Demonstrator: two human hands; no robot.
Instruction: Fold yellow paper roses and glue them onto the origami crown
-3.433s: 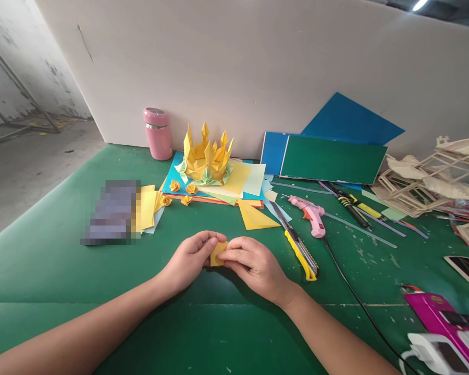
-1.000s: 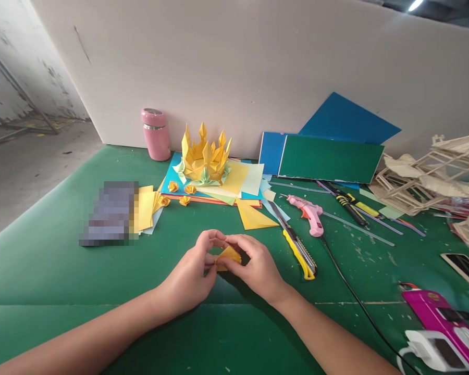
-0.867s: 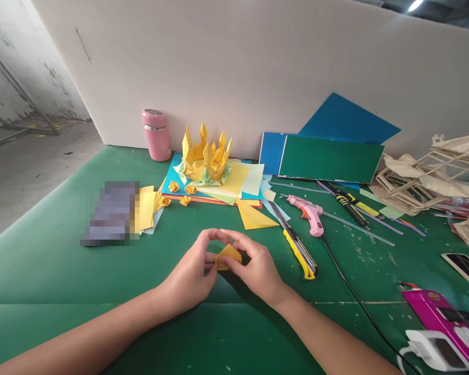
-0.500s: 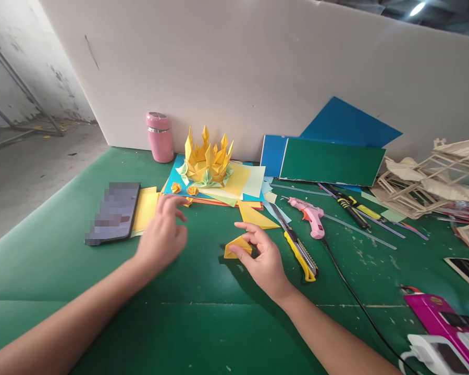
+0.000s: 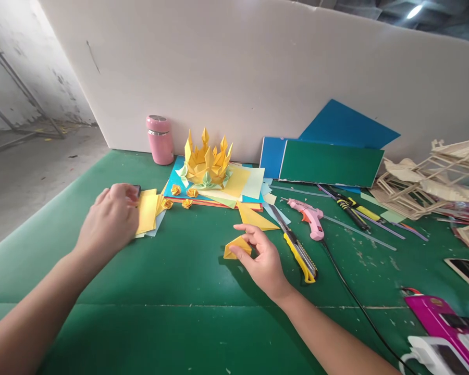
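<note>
My right hand point(image 5: 263, 258) pinches a small folded yellow paper piece point(image 5: 234, 248) between thumb and fingers, just above the green table. My left hand point(image 5: 109, 219) is over the dark phone point(image 5: 138, 188) at the left, hiding nearly all of it. Its fingers are mostly out of sight, so I cannot tell whether they grip the phone. Beside it lie yellow paper sheets point(image 5: 146, 211). Several small folded yellow flowers point(image 5: 175, 189) lie before a yellow paper crown point(image 5: 207, 164) with pale green leaf-like pieces. Nearer my right hand is a yellow paper triangle point(image 5: 256, 216).
Right of my right hand are a yellow utility knife point(image 5: 300, 258) and a pink glue gun point(image 5: 310, 216), its cord trailing to the front. A pink flask point(image 5: 160, 140) stands at the back left. A magenta power strip point(image 5: 433, 317) and wooden stick models point(image 5: 410, 182) occupy the right side.
My left hand has moved left from beside the paper flowers to over the phone, uncovering another flower and the paper sheets' edge. My right hand still holds the folded paper in the same place.
</note>
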